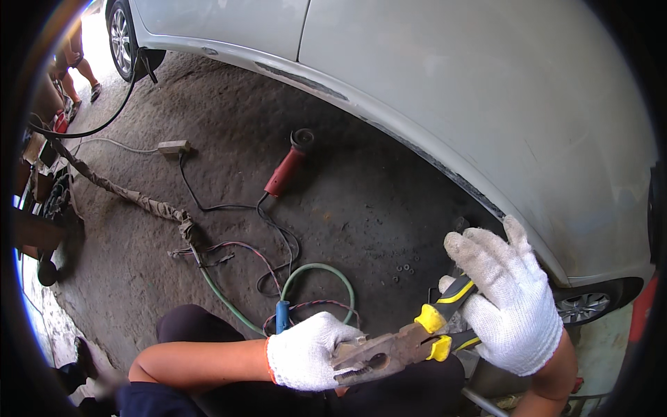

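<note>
A pair of pliers [389,353] with rusty jaws and black-and-yellow handles lies across my lap area, jaws pointing left. My right hand [511,302], in a white knit glove, holds the handles between thumb and palm while its other fingers stretch upward. My left hand [309,352], gloved the same way, is closed beside the jaws. Its fingertips are partly behind the pliers' head, so what it grips cannot be made out. Just above its wrist shows a blue cylindrical fitting [282,317], next to a looped green hose [351,292].
A red angle grinder [283,170] rests on the stained concrete floor [229,125], its cord running to a power strip [174,147]. A cloth-wrapped cable [132,197] stretches leftward. The silver car [445,83] spans the right and top. Another person's legs [80,69] show at far left.
</note>
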Tool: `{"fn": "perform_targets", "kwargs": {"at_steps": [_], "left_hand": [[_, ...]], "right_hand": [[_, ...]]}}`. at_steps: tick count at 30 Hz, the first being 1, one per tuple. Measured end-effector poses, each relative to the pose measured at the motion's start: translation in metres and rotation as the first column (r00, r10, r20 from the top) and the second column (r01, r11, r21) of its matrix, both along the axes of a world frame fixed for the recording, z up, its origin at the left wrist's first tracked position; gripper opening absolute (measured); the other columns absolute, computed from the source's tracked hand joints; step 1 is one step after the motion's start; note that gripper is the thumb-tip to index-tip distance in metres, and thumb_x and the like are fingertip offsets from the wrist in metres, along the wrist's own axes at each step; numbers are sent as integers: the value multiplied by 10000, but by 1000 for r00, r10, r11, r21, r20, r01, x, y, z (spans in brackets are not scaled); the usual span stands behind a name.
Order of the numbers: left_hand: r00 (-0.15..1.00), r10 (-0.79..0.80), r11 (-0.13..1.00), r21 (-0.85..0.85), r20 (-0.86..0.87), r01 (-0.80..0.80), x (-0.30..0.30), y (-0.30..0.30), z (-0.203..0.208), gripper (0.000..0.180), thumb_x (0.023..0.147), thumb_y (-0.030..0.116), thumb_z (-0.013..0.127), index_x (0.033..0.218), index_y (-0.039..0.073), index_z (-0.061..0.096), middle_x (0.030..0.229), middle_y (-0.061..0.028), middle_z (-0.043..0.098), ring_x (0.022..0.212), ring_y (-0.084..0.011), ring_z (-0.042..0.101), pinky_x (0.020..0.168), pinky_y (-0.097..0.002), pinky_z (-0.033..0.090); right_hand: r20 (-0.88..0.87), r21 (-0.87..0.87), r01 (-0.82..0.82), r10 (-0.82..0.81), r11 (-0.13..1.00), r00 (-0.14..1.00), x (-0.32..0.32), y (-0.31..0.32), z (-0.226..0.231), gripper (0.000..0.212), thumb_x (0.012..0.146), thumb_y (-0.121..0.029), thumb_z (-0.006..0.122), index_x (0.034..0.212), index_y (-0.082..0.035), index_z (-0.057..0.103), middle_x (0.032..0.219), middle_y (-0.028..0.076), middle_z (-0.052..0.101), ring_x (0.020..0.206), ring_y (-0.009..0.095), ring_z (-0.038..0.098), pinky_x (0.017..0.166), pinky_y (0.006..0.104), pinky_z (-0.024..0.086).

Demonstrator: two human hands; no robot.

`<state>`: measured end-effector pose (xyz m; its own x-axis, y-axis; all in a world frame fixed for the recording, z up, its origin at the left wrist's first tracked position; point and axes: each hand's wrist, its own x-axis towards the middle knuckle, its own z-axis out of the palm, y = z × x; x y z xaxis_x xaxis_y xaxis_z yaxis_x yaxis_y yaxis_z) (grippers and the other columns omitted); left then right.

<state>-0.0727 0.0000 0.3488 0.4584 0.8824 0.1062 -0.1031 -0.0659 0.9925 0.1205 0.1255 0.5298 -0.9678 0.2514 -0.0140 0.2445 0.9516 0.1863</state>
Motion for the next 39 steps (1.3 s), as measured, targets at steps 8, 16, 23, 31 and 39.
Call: {"fn": "perform_targets", "kwargs": {"at_steps": [8, 16, 23, 31, 39], "left_hand": [[998, 31, 988, 151, -50, -23, -1, 0, -1, 210, 830, 175, 740, 913, -14, 704, 667, -129, 685, 586, -221, 690, 567, -318, 522], [1000, -16, 1000, 16, -22, 16, -1, -5, 9, 259, 858, 246, 738, 869, -10, 704, 661, -150, 656, 582, -275, 662, 567, -348, 511], [1000, -22, 999, 38, -11, 22, 6, -9, 4, 271, 832, 252, 755, 896, 1, 675, 697, -143, 647, 602, -310, 633, 569, -368, 506], [998, -50, 997, 54, -24, 51, 12, -10, 7, 266, 811, 219, 739, 923, -19, 698, 716, -180, 675, 634, -343, 667, 598, -374, 535], [998, -34, 997, 64, -52, 37, 11, -7, 8, 278, 810, 224, 752, 913, -28, 692, 720, -168, 678, 648, -321, 680, 611, -361, 543]], "right_hand": [[43, 51, -14, 11, 999, 999, 1, -4, 1, 175, 757, -169, 712, 880, -44, 726, 1363, 153, 605, 1185, 405, 594, 1024, 679, 392], [126, -179, -43, 67, 983, 990, -1, 0, 10, 145, 755, -171, 712, 772, -35, 664, 1387, 184, 578, 1170, 428, 597, 955, 628, 469], [22, -123, 41, -39, 992, 999, 6, -10, 2, 150, 763, -125, 726, 797, 13, 677, 1305, 209, 615, 1105, 432, 615, 912, 598, 501], [-15, -50, 39, -39, 998, 999, 26, -18, -7, 181, 795, -124, 755, 938, -13, 743, 1179, 190, 639, 1094, 383, 622, 960, 689, 444], [-4, -211, 100, -103, 972, 995, 29, -17, -10, 154, 784, -109, 748, 909, -21, 731, 1103, 180, 646, 1048, 357, 634, 1011, 712, 389]]}}
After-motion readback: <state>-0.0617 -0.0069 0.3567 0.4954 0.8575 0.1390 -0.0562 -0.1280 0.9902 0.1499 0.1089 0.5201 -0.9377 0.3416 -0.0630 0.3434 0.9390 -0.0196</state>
